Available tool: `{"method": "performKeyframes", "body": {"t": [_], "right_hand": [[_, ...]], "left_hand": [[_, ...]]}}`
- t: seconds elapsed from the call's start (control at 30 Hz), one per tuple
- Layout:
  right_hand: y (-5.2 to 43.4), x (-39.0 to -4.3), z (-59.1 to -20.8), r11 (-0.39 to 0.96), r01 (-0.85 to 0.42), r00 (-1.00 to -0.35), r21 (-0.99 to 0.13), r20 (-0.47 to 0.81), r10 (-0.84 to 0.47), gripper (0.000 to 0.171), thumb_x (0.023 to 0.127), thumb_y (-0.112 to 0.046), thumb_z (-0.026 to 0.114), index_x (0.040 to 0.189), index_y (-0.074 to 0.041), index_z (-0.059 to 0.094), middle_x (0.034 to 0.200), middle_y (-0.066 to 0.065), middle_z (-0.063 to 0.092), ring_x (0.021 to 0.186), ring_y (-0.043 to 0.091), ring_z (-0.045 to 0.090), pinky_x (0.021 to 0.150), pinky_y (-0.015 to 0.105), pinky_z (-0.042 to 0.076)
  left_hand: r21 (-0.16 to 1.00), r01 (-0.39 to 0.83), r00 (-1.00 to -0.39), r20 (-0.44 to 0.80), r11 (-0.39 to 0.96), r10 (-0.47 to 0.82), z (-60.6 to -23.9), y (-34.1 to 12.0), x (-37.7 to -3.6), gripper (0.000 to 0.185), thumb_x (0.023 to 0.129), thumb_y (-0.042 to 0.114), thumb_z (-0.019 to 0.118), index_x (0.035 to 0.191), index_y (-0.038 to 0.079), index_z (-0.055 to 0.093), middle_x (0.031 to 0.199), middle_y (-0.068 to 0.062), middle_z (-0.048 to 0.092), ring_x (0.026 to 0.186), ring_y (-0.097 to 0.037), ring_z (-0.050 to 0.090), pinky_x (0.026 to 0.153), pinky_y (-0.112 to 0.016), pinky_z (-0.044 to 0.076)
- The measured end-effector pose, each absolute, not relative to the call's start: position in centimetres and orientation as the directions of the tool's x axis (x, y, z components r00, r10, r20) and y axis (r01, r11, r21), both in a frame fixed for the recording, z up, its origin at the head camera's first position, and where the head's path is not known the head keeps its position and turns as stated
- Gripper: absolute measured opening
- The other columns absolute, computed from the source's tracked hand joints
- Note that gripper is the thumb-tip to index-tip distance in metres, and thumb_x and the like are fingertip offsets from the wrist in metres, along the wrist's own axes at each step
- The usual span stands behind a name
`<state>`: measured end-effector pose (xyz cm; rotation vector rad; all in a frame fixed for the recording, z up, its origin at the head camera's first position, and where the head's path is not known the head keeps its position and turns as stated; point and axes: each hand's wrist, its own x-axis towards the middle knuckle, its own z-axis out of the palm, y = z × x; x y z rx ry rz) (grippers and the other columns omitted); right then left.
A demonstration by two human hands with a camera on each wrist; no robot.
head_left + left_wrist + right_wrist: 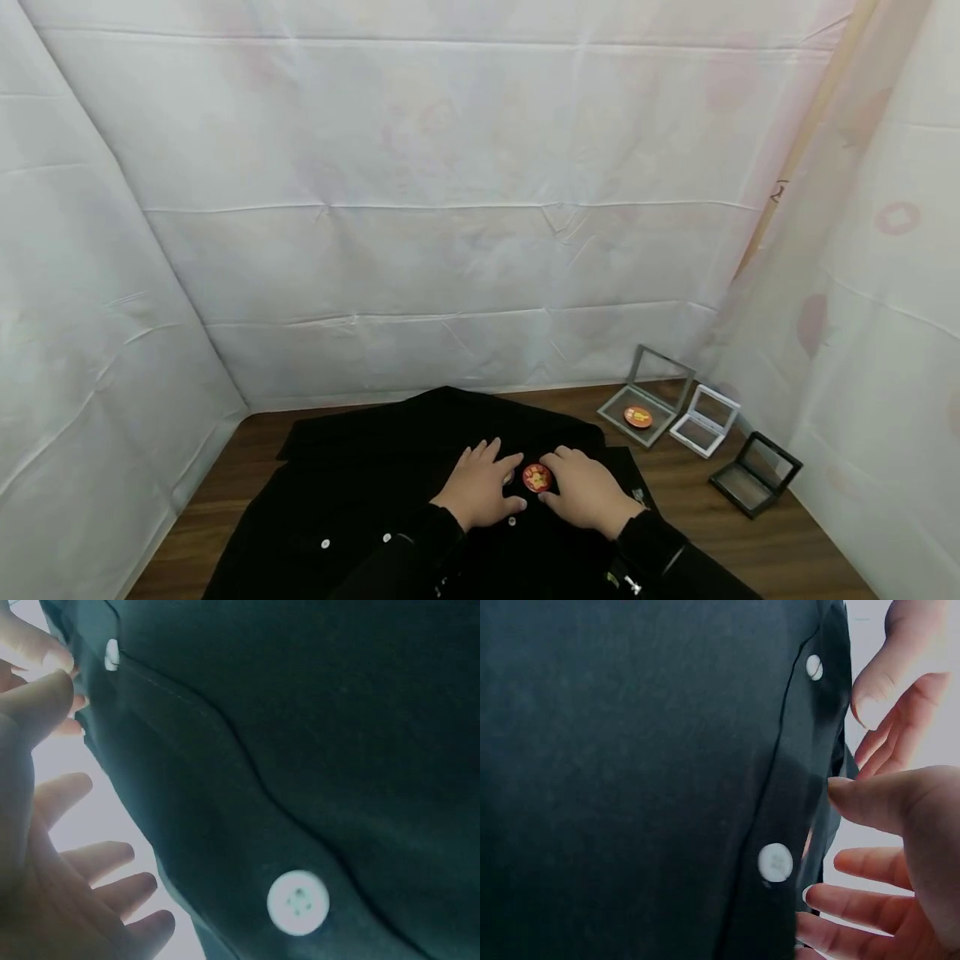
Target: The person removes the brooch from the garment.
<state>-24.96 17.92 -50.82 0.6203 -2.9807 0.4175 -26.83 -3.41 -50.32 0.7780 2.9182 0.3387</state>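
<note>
Black sleeves cover both forearms at the bottom edge of the head view, cut off by the frame. Two hands lie on a black garment (360, 492) spread over a wooden table (757, 533). Between them sits one round red badge (537, 477) with a yellow figure on it, resting on the cloth near the garment's middle. The left hand (480, 487) lies just left of the badge, fingers loosely spread and fairly straight, with fingertips and thumb at the badge's edge. The right hand (588, 492) lies just right of it, fingers bent a little, tips close against the badge. Whether either hand actually pinches the badge cannot be told from above.

Small white buttons dot the garment: three show in the head view, two in each wrist view. Both wrist views are dim and close, filled mostly by dark cloth and a seam; the badge cannot be made out in them. Bright backlight washes out the fingers (112, 859) of the left hand and the fingers (862, 866) of the right hand, which appear parted and relaxed.

Three small display cases stand open at the table's right rear: a grey case (643, 400) holding a second orange badge (638, 416), a white case (705, 421) and a black case (753, 475). White sheeting (450, 208) walls the scene.
</note>
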Motion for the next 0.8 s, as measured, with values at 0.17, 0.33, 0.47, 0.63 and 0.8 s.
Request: {"method": "performKeyframes", "body": {"t": [0.17,0.33,0.47,0.63,0.8], "right_hand": [[18.0,-25.5,-51.6,0.901,-0.357,-0.934,-0.247,0.075,-0.349,0.051,0.084,-0.036,0.087,0.123,-0.008,0.070,0.104,0.003,0.062,0.093,0.021,0.062,0.076,0.043,0.056],[18.2,-25.5,-52.0,0.904,-0.359,-0.933,-0.231,0.082,-0.350,0.051,0.083,-0.038,0.087,0.121,-0.008,0.071,0.107,0.003,0.060,0.095,0.022,0.058,0.076,0.043,0.055],[18.3,-25.6,-52.3,0.897,-0.368,-0.930,-0.244,0.097,-0.355,0.051,0.083,-0.039,0.086,0.121,-0.008,0.072,0.108,0.002,0.058,0.096,0.022,0.056,0.077,0.043,0.055],[18.6,-25.7,-52.8,0.881,-0.358,-0.933,-0.308,0.095,-0.346,0.052,0.082,-0.039,0.087,0.122,-0.010,0.071,0.111,0.002,0.057,0.097,0.022,0.054,0.080,0.045,0.054],[18.9,-25.7,-53.2,0.874,-0.353,-0.935,-0.335,0.089,-0.343,0.052,0.082,-0.039,0.087,0.122,-0.011,0.070,0.113,0.002,0.057,0.098,0.022,0.054,0.081,0.047,0.053]], "left_hand": [[0.235,0.451,-0.871,-0.098,0.861,0.482,-51.1,-2.9,-27.3,0.079,0.086,0.062,0.075,0.154,0.028,0.051,0.161,-0.015,0.040,0.148,-0.039,0.035,0.119,-0.058,0.029],[0.230,0.398,-0.887,-0.149,0.888,0.436,-52.1,-2.3,-27.6,0.084,0.084,0.069,0.072,0.154,0.027,0.051,0.162,-0.015,0.038,0.149,-0.040,0.032,0.119,-0.060,0.027],[0.253,0.361,-0.901,-0.154,0.897,0.406,-52.2,-2.4,-27.7,0.089,0.081,0.070,0.075,0.153,0.024,0.052,0.163,-0.016,0.036,0.150,-0.040,0.031,0.119,-0.061,0.026],[0.264,0.336,-0.910,-0.156,0.904,0.384,-52.4,-2.7,-27.8,0.094,0.076,0.072,0.078,0.153,0.024,0.053,0.164,-0.015,0.035,0.150,-0.039,0.030,0.119,-0.061,0.027],[0.275,0.335,-0.911,-0.151,0.901,0.384,-52.7,-2.5,-27.8,0.094,0.075,0.071,0.080,0.152,0.024,0.054,0.164,-0.016,0.035,0.150,-0.039,0.030,0.118,-0.062,0.027]]}}
